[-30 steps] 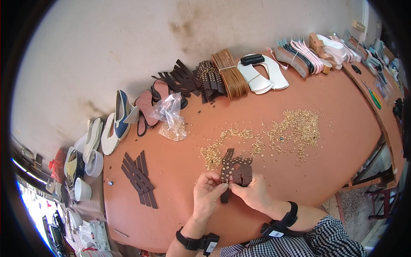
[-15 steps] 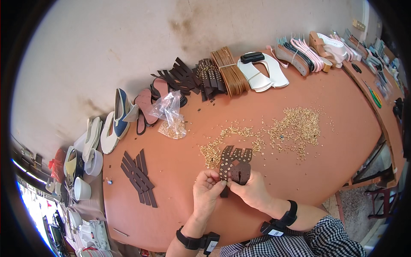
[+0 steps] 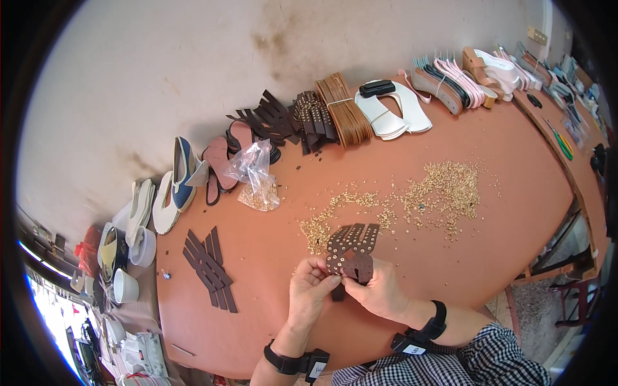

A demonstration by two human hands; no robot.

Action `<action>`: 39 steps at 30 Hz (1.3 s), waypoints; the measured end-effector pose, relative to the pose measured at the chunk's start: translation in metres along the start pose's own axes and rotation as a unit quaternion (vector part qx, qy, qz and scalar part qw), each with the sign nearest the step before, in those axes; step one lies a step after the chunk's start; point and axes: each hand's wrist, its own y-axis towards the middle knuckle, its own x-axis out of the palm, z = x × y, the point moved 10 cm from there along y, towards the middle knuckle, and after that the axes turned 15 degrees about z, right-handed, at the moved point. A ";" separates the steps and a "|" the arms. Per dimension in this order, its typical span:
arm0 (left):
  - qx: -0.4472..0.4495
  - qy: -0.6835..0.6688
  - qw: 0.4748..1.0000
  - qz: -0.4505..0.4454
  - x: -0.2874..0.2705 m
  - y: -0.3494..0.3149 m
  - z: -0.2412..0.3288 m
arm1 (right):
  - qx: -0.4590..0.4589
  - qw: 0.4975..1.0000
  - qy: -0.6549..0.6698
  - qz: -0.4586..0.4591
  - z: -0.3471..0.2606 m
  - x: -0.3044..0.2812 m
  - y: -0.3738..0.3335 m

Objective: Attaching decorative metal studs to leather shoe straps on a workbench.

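Between my two hands is a dark brown strappy shoe upper (image 3: 351, 248), dotted with gold studs. My left hand (image 3: 310, 283) pinches its left edge between thumb and fingers. On the other side my right hand (image 3: 376, 288) grips the folded lower right part, its thumb close to the left one. The upper's slit strips point away from me. Just beyond it lie loose gold studs (image 3: 317, 230), with a larger heap of gold studs (image 3: 450, 190) to the right. Most fingertips are hidden behind the leather.
Unstudded brown uppers (image 3: 209, 270) lie at left. A plastic bag of studs (image 3: 259, 193) sits behind them. Along the wall stand studded uppers (image 3: 315, 119), a bundle of tan strips (image 3: 344, 109), white shoe pieces (image 3: 412, 112) and shoe soles (image 3: 441, 90). Green-handled pliers (image 3: 564, 147) lie far right.
The upper has tilted and bent in my hands, its folded right part now turned lower and its strips spread more toward the right. Both hands keep their grip in nearly the same place.
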 end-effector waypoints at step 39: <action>0.313 0.633 0.703 0.088 -0.024 0.018 0.051 | 0.421 0.843 0.333 -0.018 0.067 0.019 -0.014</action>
